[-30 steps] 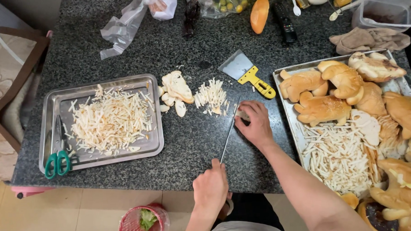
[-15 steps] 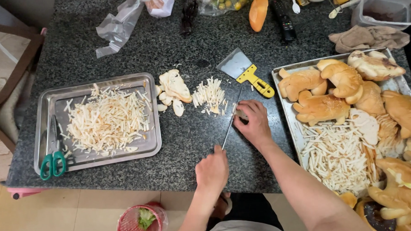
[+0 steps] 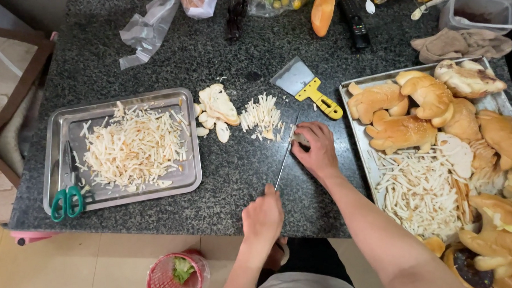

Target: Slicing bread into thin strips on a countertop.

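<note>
Granite counter (image 3: 151, 68): left hand (image 3: 263, 216) grips knife (image 3: 284, 163); right hand (image 3: 316, 149) pins bread piece (image 3: 300, 139) (probably, mostly hidden).

The counter (image 3: 151, 57) is speckled dark stone, polished to a dull sheen. At its left edge a shiny steel tray (image 3: 190, 174) carries scissors (image 3: 66, 187) with green plastic handles. The knife (image 3: 284, 166) blade is bright metal. The scraper (image 3: 307, 86) pairs matt grey metal with a yellow plastic handle. Near the far edge lies crinkled clear plastic (image 3: 147, 28).
</note>
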